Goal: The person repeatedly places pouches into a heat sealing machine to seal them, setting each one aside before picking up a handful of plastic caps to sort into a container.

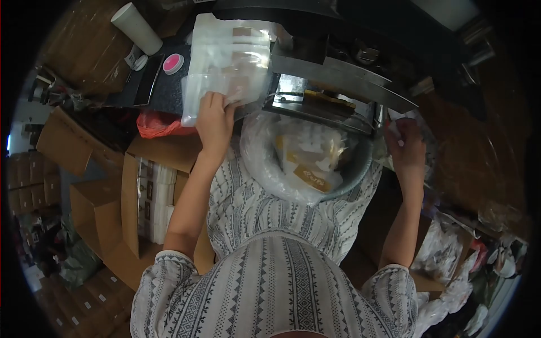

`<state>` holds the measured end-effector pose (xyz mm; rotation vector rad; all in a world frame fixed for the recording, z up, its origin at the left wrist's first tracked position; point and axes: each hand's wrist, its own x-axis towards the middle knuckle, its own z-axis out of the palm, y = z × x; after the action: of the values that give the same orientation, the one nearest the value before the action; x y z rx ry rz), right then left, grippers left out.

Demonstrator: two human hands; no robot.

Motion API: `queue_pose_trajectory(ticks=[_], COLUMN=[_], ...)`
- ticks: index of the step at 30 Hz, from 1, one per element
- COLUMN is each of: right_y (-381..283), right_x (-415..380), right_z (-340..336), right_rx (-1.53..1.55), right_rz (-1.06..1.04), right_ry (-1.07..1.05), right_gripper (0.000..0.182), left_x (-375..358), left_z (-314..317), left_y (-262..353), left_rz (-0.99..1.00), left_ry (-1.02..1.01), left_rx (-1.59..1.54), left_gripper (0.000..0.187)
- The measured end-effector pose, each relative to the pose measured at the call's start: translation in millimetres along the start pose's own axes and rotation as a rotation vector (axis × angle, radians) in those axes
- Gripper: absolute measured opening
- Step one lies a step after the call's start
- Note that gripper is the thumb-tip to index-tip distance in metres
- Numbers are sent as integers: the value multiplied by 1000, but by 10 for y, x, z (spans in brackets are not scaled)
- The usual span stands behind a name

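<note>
My left hand lies at the lower end of clear plastic pouches on the dark work surface, its fingers pinched on a pouch. My right hand is off the right end of a metal machine, with fingers curled around something pale and too small to name. Between my hands, on my lap, rests a round basin lined with clear plastic. In it lie several clear packets with yellow-gold labels.
At the upper left stand a white cup, a pink-topped round container and a dark phone-like slab. A red plastic bag hangs below. Open cardboard boxes flank my left side; plastic bags crowd my right.
</note>
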<state>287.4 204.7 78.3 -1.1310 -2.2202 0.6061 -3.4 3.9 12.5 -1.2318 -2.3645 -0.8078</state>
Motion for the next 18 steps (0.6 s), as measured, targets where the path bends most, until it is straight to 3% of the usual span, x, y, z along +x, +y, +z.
queue_pose_trajectory(ticks=[6,8,9,11,13,15,17,18], right_y=[-348,-614,-679,-758,-815,-803,-737,-686], right_x=[-106,-121,-89,-32,-33,-48,-53,-64], right_z=[-42,172,255,397,362,324,283,287], right_rx=[145,399,400,126,222,309,375,373], right_rz=[92,-114,-117,-603,-587,-563,-200,-197], right_ry=[-205,-332,-332,-170,-270,-370,-564,-561], right_gripper=[19,22,22,28,29,30,26,26], left_x=[-164,-213,-215,-195,-189,-271,-318,-311], left_z=[-246,-360,-427,-547,-611,-536,-428,-359], left_y=[145,337,440,562,632,678,746,798], left_rz=[1,-25,9,45,228,209,190,153], left_ry=[-149,-134,-123,-112,-151,-276,-398,-480], left_rx=[-112,-118,-161,-197,-303,-394,-485,-550], left_gripper=[12,13,13,12,11,9,8,8])
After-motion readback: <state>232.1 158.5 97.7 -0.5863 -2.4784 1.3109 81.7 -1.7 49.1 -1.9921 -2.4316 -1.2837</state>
